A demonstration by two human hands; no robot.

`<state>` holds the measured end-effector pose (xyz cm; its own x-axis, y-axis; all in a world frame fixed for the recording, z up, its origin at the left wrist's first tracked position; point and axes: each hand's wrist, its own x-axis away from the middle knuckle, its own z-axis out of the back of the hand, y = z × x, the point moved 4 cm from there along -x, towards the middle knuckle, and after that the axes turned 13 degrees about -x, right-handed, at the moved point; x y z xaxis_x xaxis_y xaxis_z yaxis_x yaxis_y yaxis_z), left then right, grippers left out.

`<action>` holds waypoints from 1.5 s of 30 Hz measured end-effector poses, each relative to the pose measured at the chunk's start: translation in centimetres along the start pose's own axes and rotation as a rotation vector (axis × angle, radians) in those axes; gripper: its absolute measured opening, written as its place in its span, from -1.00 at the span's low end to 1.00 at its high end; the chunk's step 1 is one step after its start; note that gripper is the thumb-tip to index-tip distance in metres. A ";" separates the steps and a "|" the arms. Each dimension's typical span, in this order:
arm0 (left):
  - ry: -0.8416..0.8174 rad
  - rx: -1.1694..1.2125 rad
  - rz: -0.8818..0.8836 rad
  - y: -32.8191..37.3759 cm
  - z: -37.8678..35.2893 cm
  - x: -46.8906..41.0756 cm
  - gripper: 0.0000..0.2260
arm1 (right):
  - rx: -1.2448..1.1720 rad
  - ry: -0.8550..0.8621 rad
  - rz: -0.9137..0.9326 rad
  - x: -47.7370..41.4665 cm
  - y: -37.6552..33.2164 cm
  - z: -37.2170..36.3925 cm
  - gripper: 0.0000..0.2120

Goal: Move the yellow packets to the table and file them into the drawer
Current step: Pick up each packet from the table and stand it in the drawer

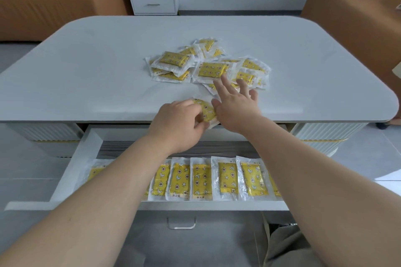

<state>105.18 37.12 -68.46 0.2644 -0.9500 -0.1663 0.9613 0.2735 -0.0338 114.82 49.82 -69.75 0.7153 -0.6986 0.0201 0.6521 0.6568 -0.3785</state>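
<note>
Yellow packets (208,65) lie in a loose, overlapping heap on the table (97,60), a little past its middle. More of them stand side by side as a filed row (201,180) along the front of the open drawer (71,169), which is pulled out beneath the table's near edge.

My left hand (180,119) has its fingers curled round a single packet (206,109), pinching it right at that near edge, above the back of the drawer. My right hand (236,104) holds nothing. Its fingers are spread and nearly straight, reaching over the near side of the heap; whether the fingertips already touch a wrapper I cannot tell.

I judge the risks to be mostly in the wrappers (clear, glossy, probably slick). The packets overlap, so a flat, spread hand may drag two or three along instead of one, or push the neighbours further away across the table. The packet in my left hand is gripped by only part of its length, and if it slips there it would fall into the drawer askew rather than into the row. My left forearm also hides the left part of the row, so I could set the next one crooked or on top of another.
</note>
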 end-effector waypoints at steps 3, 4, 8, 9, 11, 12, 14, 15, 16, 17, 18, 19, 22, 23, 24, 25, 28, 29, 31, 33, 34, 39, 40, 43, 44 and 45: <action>0.015 -0.095 0.026 -0.3 0.3 0.8 -0.62 | 0.004 -0.029 -0.012 -0.4 0.0 -0.2 -0.42; 0.013 -0.120 0.037 -0.5 0.4 1.1 -0.58 | 0.001 -0.027 -0.019 -0.6 0.0 -0.1 -0.40; -0.013 -0.182 0.056 -1.1 0.5 2.1 -0.45 | 0.020 -0.035 -0.038 -1.1 -0.2 -0.5 -0.33; -0.020 -0.204 0.053 -1.3 0.6 2.3 -0.44 | 0.026 -0.030 -0.032 -1.2 -0.4 -0.7 -0.31; -0.034 -0.243 0.055 -1.7 0.5 2.6 -0.45 | 0.078 0.011 -0.011 -1.3 -1.2 -0.9 -0.29; -0.042 -0.251 0.061 -1.9 0.6 2.8 -0.48 | 0.112 0.043 0.002 -1.3 -1.7 -0.8 -0.29; -0.058 -0.257 0.071 -2.3 0.8 3.1 -0.56 | 0.128 0.072 0.008 -1.3 -2.3 -0.8 -0.30; -0.068 -0.250 0.075 -2.5 0.9 3.2 -0.60 | 0.116 0.056 -0.002 -1.3 -2.4 -1.1 -0.30; -0.081 -0.229 0.087 -2.7 1.0 3.4 -0.62 | 0.111 0.027 -0.014 -1.2 -2.4 -1.4 -0.30; -0.093 -0.197 0.105 -2.9 1.2 3.5 -0.63 | 0.113 0.008 -0.017 -1.2 -2.4 -1.5 -0.32; -0.100 -0.166 0.124 -3.1 1.3 3.7 -0.64 | 0.117 0.020 -0.001 -1.1 -2.6 -1.4 -0.35; -0.104 -0.147 0.137 -3.2 1.4 3.8 -0.65 | 0.116 0.065 0.027 -1.1 -2.8 -1.1 -0.39; -0.081 -0.124 0.172 -3.8 1.3 3.9 -0.72 | 0.062 0.162 0.066 -0.6 -3.5 -0.2 -0.50; -0.056 -0.108 0.199 -4.1 1.3 4.0 -0.73 | 0.047 0.132 0.064 -0.4 -3.6 -0.3 -0.54; -0.026 -0.083 0.228 -4.4 1.4 4.0 -0.74 | 0.032 0.087 0.057 -0.2 -3.5 -0.5 -0.58; 0.005 -0.049 0.256 -4.7 1.4 4.0 -0.73 | 0.011 0.052 0.052 0.0 -3.5 -0.7 -0.61; 0.094 0.069 0.340 -4.8 1.9 4.0 -0.69 | -0.094 0.050 0.051 0.6 -3.6 -0.3 -0.61; 0.122 0.105 0.370 -4.9 2.0 4.0 -0.68 | -0.148 0.056 0.035 0.7 -3.6 0.0 -0.57; 0.171 0.114 0.436 -5.1 2.3 3.9 -0.69 | -0.220 0.051 -0.031 0.9 -3.7 0.1 -0.46; 0.199 0.033 0.486 -5.1 2.5 3.9 -0.69 | -0.203 0.050 -0.108 0.9 -3.6 0.1 -0.38; 0.197 0.006 0.508 -5.0 2.7 3.9 -0.69 | -0.224 0.046 -0.139 1.0 -3.6 0.0 -0.36; 0.245 0.245 0.585 -4.6 2.4 3.6 -0.64 | -0.516 -0.023 -0.207 1.1 -3.9 -0.2 -0.58; 0.273 0.323 0.579 -4.5 2.5 3.5 -0.63 | -0.577 -0.031 -0.204 1.1 -4.0 -0.2 -0.70; 0.378 0.481 0.541 -3.8 3.2 3.7 -0.70 | -0.889 -0.007 -0.305 1.3 -4.0 -0.1 -0.92; 0.403 0.497 0.501 -3.5 3.5 3.8 -0.74 | -1.005 -0.009 -0.361 1.4 -4.1 0.0 -0.86; 0.420 0.492 0.432 -3.2 3.7 3.8 -0.75 | -1.121 -0.030 -0.415 1.4 -4.2 0.1 -0.77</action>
<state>103.43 32.12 -65.35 0.6662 -0.6106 -0.4282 0.7296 0.4144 0.5440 113.10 46.03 -68.05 0.5175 -0.7821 0.3472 0.2631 -0.2407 -0.9343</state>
